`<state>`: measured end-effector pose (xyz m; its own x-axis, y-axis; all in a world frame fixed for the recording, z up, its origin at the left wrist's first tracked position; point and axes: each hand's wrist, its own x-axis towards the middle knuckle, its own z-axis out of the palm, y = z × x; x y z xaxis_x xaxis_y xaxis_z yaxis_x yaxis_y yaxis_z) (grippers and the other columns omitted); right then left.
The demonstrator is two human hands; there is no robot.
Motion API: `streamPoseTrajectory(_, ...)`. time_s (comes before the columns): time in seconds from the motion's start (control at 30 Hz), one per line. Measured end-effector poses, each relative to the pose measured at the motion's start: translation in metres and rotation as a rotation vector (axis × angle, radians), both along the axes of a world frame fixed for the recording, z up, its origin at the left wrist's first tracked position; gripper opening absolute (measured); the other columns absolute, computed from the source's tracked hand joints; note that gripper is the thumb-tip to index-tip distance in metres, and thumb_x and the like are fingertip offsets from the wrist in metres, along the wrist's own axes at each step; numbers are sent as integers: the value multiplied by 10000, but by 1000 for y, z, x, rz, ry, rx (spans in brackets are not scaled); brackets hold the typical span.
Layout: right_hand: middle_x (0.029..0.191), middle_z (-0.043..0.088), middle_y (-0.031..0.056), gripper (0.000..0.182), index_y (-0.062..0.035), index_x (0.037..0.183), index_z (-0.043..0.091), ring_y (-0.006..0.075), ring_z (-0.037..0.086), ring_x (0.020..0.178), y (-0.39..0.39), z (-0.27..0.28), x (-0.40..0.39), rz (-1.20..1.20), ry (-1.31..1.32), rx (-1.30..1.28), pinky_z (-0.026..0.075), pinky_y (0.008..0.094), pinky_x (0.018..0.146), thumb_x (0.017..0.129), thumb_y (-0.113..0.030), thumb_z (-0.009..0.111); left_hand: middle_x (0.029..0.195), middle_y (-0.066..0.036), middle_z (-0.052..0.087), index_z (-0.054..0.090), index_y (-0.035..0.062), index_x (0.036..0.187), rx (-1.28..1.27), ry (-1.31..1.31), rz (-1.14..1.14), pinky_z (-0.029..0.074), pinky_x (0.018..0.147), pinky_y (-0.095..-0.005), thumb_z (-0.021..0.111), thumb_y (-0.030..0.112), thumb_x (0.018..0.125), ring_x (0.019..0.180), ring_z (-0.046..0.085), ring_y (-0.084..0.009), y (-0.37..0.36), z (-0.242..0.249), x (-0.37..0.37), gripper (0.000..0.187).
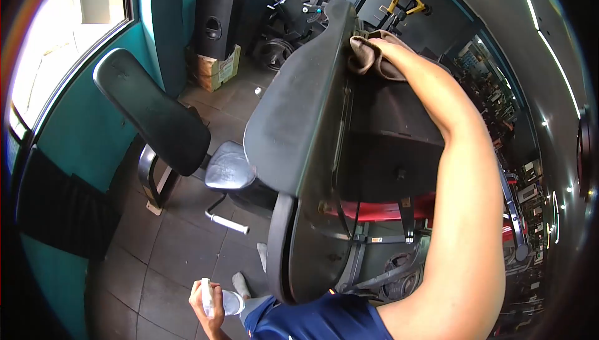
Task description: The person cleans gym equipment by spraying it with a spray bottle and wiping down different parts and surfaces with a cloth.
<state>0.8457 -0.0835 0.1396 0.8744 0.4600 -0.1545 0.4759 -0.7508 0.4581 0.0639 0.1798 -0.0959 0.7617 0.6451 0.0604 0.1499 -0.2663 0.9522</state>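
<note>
Low at the bottom left, my left hand is closed around a spray bottle with a white head and a clear body. My right arm stretches up and forward; my right hand grips a brown cloth, which partly hides the fingers. That cloth lies against the far side of a large black padded machine part, near its top end. A glossy dark panel runs down this part's right side, close to my body.
Left of the pad stands a black seat with a tall backrest and a white-gripped handle. A black speaker rests on a wooden box by the wall. Red machine parts and weight plates sit below on the right.
</note>
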Motion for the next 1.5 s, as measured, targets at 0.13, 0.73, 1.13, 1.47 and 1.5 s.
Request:
streamPoseTrajectory(0.13, 1277, 665, 165, 349, -93, 1181, 710, 344, 615, 1218, 33, 23, -127, 122, 62, -72, 488, 530, 999, 862, -213, 635, 738, -115, 570, 640, -31, 792, -19, -20, -69, 435, 613, -341, 674, 35, 801, 663, 579, -235, -5, -9, -9, 75)
streamPoseTrajectory(0.73, 1334, 572, 212, 417, -52, 1359, 581, 396, 545, 1254, 42, -84, -431, 742, -939, 746, 443, 456, 1068, 987, -211, 478, 791, -138, 651, 697, 0, 821, 246, -217, -699, 520, 644, -356, 685, 116, 763, 693, 641, -272, -18, 126, -5, 130)
streamPoseTrajectory(1.13, 1321, 594, 236, 490, -54, 1355, 586, 407, 550, 1234, -36, -190, -503, 520, 51, 1453, 424, 462, 1055, 894, -218, 605, 830, -64, 670, 654, -51, 931, 43, -380, -596, 502, 643, -241, 621, 135, 960, 712, 605, -80, -167, 247, 107, 190)
streamPoseTrajectory(1.47, 1162, 658, 232, 411, -18, 1206, 644, 406, 617, 1081, -15, -138, -478, 550, 487, 1388, 448, 476, 977, 952, -317, 521, 887, -44, 674, 690, -27, 1054, -37, -267, -319, 481, 621, -231, 616, 230, 970, 687, 582, -80, -223, 211, 142, 280)
streamPoseTrajectory(1.5, 1240, 637, 254, 426, -1, 1254, 631, 418, 596, 1142, -38, -138, -491, 489, 482, 1369, 428, 488, 1022, 963, -285, 503, 894, -51, 722, 723, -21, 1016, -75, -284, -297, 521, 647, -231, 653, 221, 976, 690, 613, -65, -222, 205, 141, 255)
